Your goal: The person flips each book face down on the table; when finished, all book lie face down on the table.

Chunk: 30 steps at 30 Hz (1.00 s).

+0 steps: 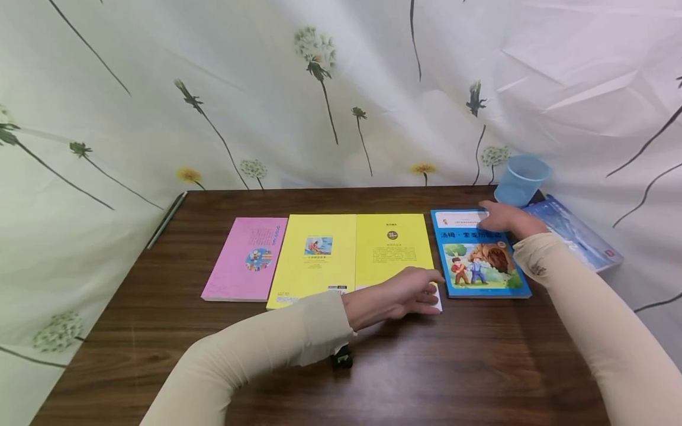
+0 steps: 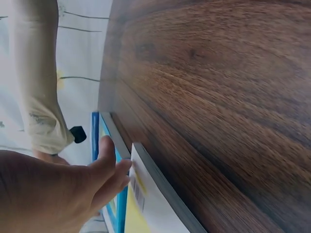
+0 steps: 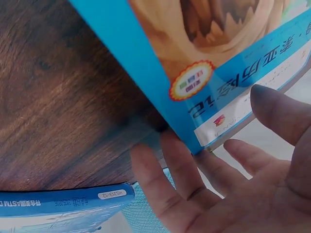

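Observation:
A blue book (image 1: 482,260) with a picture of two children on its cover lies at the right of a row of books. My right hand (image 1: 506,219) is at its far right corner. In the right wrist view, the thumb (image 3: 279,109) lies over the cover's top strip while the other fingers spread past the corner. My left hand (image 1: 402,293) reaches over the near right corner of a yellow book (image 1: 394,236), fingers loosely extended, fingertips close to the blue book's left edge. Another yellow book (image 1: 314,272) sits directly beside it.
A pink book (image 1: 247,257) lies at the row's left end. Behind my right hand stand a light blue cup (image 1: 522,180) and a blue box (image 1: 572,234). A dark strip (image 1: 167,219) runs along the wooden table's (image 1: 160,349) left edge. Flowered cloth (image 1: 266,106) hangs behind.

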Motion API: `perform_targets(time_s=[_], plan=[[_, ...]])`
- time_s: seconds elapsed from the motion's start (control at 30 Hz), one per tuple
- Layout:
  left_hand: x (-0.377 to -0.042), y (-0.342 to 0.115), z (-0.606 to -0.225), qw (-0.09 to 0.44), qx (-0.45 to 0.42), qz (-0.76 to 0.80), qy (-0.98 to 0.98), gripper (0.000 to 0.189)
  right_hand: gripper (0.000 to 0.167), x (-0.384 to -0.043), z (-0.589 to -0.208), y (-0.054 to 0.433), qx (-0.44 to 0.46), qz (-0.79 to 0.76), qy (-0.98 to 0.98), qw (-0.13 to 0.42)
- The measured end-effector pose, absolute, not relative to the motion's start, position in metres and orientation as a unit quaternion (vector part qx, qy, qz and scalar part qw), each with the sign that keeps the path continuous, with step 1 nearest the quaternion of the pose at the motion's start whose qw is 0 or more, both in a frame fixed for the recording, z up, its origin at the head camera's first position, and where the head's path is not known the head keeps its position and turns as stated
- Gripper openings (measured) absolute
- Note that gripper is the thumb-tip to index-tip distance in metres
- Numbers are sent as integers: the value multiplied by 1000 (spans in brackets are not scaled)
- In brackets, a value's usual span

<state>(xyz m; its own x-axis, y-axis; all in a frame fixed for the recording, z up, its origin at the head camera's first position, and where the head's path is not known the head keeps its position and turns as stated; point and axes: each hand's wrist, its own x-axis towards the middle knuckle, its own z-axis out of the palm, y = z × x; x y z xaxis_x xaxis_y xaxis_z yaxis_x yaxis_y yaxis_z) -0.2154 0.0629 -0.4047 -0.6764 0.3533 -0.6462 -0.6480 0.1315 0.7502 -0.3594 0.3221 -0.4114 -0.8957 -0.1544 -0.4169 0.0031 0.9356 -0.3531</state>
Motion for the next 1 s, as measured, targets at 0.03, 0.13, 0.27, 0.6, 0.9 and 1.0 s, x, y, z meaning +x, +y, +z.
perform_targets(time_s=[0.03, 0.13, 0.27, 0.6, 0.9, 1.0], plan=[[-215, 64, -404, 388, -115, 648, 645, 47, 72, -359, -411, 322, -36, -181, 956, 228], [-215, 68, -403, 400, -110, 642, 644, 49, 73, -359, -410, 322, -21, -200, 949, 243], [-214, 72, -403, 415, -102, 641, 637, 48, 75, -359, -411, 322, -7, -222, 939, 262], [-210, 81, -406, 411, -91, 648, 635, 41, 75, -358, -412, 324, -3, -222, 937, 269], [-207, 87, -408, 399, -99, 656, 633, 37, 75, -357, -409, 330, -14, -223, 936, 273], [-207, 88, -408, 400, -105, 658, 630, 34, 76, -357, -408, 331, -15, -224, 934, 279]])
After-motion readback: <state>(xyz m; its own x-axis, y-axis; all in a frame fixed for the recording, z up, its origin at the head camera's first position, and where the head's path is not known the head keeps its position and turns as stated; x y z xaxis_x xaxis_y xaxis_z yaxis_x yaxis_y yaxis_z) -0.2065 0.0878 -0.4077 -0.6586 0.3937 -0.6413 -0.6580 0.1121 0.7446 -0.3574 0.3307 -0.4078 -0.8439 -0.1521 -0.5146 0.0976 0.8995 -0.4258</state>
